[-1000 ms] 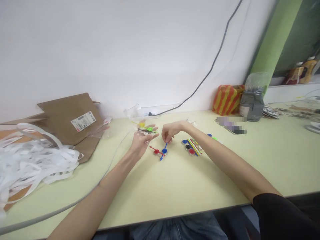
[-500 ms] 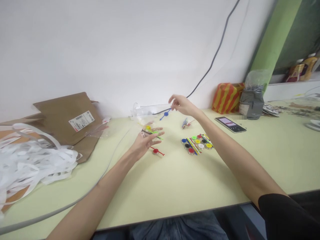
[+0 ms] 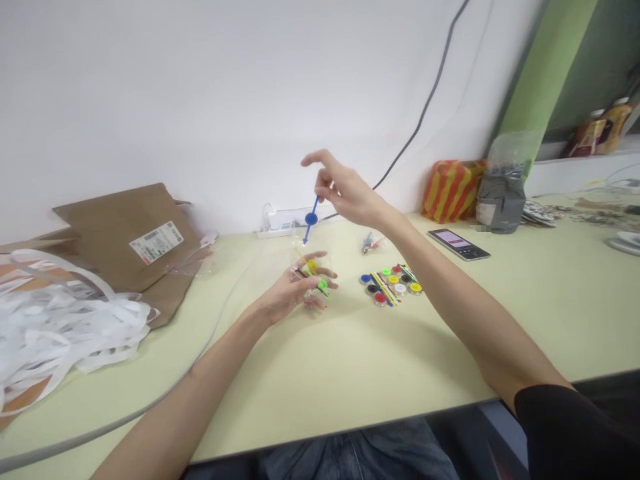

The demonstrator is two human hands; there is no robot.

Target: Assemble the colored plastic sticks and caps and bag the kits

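Note:
My right hand [image 3: 345,190] is raised, with thumb and fingers pinching the upper end of a blue plastic arrow [image 3: 311,219] with a round disc at its middle; the index finger sticks out free. The arrow hangs point down, just above my left hand [image 3: 293,290]. Held in my left hand is a clear plastic bag [image 3: 300,253], its outline hard to make out. Within or against the bag are a yellow piece [image 3: 311,265], a green piece [image 3: 323,285] and a dark stick. Their lower parts are partly covered by fingers.
Rows of coloured round discs [image 3: 393,279] and thin sticks lie to the right, with a small bag of pieces [image 3: 373,243] behind them. Farther right are a phone [image 3: 459,244] and a striped bag [image 3: 450,190]. White strips [image 3: 75,327] and a brown paper package [image 3: 120,247] occupy the left.
My right hand has moved left and up, bringing the blue arrow over my left hand; the arrow hangs steeper. The red piece below my left hand no longer shows clearly.

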